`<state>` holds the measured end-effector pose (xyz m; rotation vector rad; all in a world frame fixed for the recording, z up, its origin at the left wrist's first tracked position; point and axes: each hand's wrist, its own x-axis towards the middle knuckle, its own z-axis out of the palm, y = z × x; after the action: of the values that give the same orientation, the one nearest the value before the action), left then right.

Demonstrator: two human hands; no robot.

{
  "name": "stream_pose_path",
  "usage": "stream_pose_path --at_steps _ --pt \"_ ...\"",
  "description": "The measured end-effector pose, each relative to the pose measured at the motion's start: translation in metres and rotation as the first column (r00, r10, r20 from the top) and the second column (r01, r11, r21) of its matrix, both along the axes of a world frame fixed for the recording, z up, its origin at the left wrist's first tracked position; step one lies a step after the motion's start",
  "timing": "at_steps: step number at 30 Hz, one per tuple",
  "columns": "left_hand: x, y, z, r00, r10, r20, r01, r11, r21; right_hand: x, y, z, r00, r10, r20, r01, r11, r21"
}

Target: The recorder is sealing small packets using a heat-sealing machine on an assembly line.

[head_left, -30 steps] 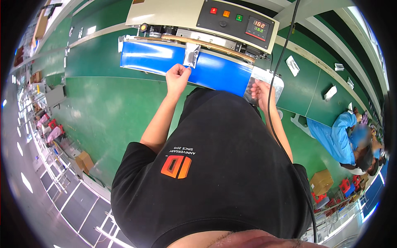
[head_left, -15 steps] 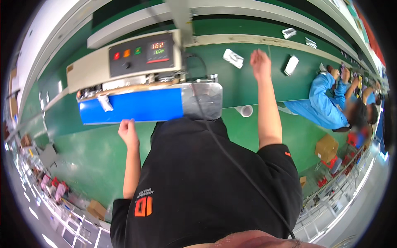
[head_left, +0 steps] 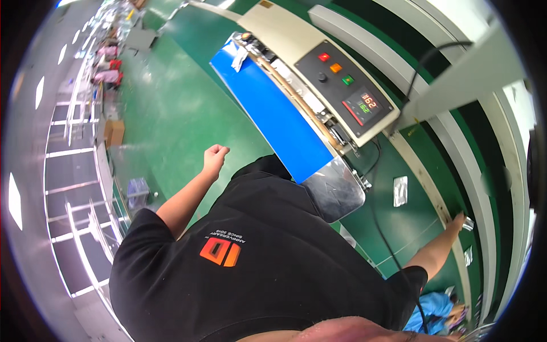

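Note:
My right hand (head_left: 456, 222) reaches far out to the right, past the pale rail, its fingers closed at the near end of a small silver packet (head_left: 468, 224). My left hand (head_left: 215, 159) hangs over the floor in front of the blue belt (head_left: 273, 117), fingers curled shut with nothing visible in them. The belt belongs to a beige band sealer (head_left: 347, 85) with a dark control panel and lit display. At the belt's far left end a silver packet (head_left: 239, 58) leans into the sealer. Another silver packet (head_left: 400, 191) lies on the green bench.
A further silver packet (head_left: 468, 256) lies beyond the pale rail (head_left: 424, 176). The sealer's metal end plate (head_left: 336, 188) is close to my body. A dark cable crosses my right side. At the lower right a person in blue sleeves (head_left: 430, 310) works at the bench. A cardboard box (head_left: 114, 132) stands at the left.
My view has turned to the right and the sealer appears tilted. My right hand has moved from above the bench to the packet beyond the rail. My left hand stays closed.

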<state>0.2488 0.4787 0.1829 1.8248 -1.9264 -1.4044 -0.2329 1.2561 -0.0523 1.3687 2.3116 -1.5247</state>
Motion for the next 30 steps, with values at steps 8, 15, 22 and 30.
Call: stream_pose_path --at_steps 8,15,22,30 --pt "-0.03 0.0 0.002 0.986 -0.106 -0.126 0.105 0.994 -0.02 0.038 -0.062 0.017 0.897 0.439 -0.058 -0.258 0.624 0.737" --pt "-0.129 0.038 0.016 0.612 -0.588 -0.529 0.728 0.68 0.087 0.169 -0.242 0.137 0.823 -0.067 -0.563 -0.137 0.94 -0.312" --pt "-0.171 0.099 0.029 0.22 -0.729 -0.649 0.974 0.198 0.108 0.33 -0.453 0.258 0.9 -0.096 -0.425 -0.31 0.543 -0.78" --pt "-0.179 0.114 0.005 0.404 -0.625 -0.668 0.914 0.24 0.328 0.343 -0.511 0.245 0.97 -0.077 -0.23 -0.124 0.659 -0.742"
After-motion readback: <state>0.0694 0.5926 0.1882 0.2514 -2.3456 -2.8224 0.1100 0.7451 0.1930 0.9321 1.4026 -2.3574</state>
